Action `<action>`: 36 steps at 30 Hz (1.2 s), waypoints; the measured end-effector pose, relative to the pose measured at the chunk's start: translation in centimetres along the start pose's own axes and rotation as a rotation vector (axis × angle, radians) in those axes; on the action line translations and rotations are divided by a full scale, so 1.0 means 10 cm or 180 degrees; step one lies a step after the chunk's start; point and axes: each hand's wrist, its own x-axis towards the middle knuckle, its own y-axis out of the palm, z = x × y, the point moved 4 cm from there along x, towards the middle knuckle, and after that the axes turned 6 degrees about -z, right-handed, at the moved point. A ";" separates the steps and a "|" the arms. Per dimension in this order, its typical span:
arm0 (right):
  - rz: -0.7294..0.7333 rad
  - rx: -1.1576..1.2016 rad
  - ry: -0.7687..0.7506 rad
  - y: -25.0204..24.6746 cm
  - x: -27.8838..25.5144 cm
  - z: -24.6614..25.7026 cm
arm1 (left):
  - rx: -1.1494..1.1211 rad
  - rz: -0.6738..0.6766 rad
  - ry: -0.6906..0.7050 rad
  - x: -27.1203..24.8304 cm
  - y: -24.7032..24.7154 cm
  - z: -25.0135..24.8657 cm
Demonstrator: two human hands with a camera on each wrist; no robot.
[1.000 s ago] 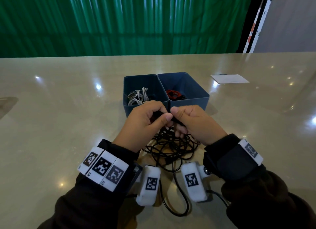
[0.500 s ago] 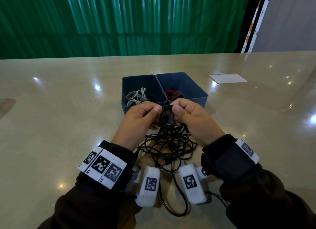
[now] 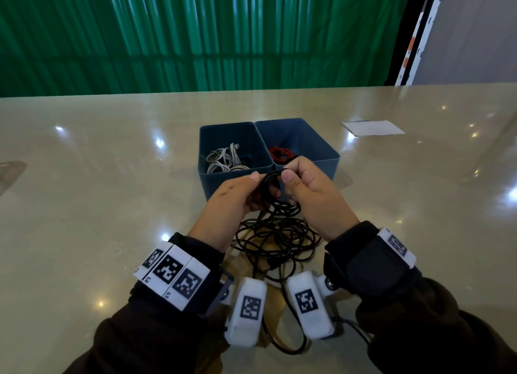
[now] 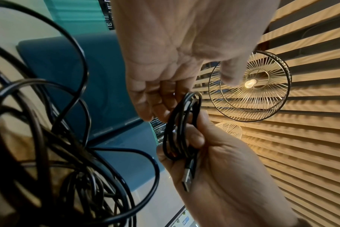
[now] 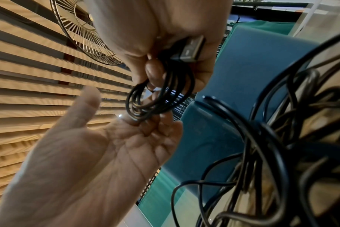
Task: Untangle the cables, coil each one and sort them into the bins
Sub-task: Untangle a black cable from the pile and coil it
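Though from the head looking pinched over the tangle (image 3: 277, 239) before the bins (image 3: 214, 185), proves from the left wrist a coil (image 4: 177, 130) and plug (image 4: 187, 181) clamped in the left hand (image 4: 223, 176), from the right wrist merely touched by the slack right hand (image 5: 87, 153), placed as before.

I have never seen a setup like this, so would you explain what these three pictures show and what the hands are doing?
No machine here: a person works with bare hands and wears three cameras. The wide picture comes from the head. The other two come from the white boxes strapped at each wrist, looking along the hands. On the table lies a tangle of black cable. Behind it stand two blue bins: one holds white cables, the other a red cable. A paper lies far right. The left hand grips a small coil with its USB plug. The right hand touches that coil with curled fingers; whether it grips is unclear.
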 end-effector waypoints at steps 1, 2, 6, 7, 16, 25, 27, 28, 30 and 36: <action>-0.0042 -0.0056 -0.0030 -0.01 0.00 0.01 | 0.0049 0.0049 0.0057 -0.01 0.00 -0.01; -0.0066 -0.0078 -0.0027 -0.01 0.00 0.00 | 0.0310 0.0136 0.0208 -0.02 0.02 -0.04; 0.0068 -0.0027 -0.0001 0.04 -0.01 -0.01 | 0.0822 -0.0029 0.0567 0.00 -0.01 -0.05; 0.0093 -0.0002 -0.0030 0.05 -0.01 -0.01 | 0.0713 -0.0107 0.0530 0.00 -0.03 -0.04; 0.0106 -0.0083 -0.0253 0.04 0.00 0.02 | 0.0620 0.0210 0.0570 0.01 -0.01 -0.01; -0.0159 -0.0521 -0.0058 -0.01 0.01 0.01 | 0.1320 -0.0062 0.0939 0.03 0.01 -0.01; -0.0049 -0.0152 0.0161 0.01 0.00 0.02 | 0.1287 -0.0203 0.0959 0.03 0.01 0.02; -0.0014 0.0057 0.0289 0.02 -0.01 0.03 | 0.1232 -0.0238 0.0930 0.02 0.01 0.02; -0.0038 0.0350 0.0463 0.05 -0.02 0.01 | 0.0926 -0.0204 0.0802 0.02 0.02 0.04; -0.0311 -0.0230 0.0332 0.00 -0.01 0.00 | 0.0318 0.0378 0.0589 -0.06 0.13 0.00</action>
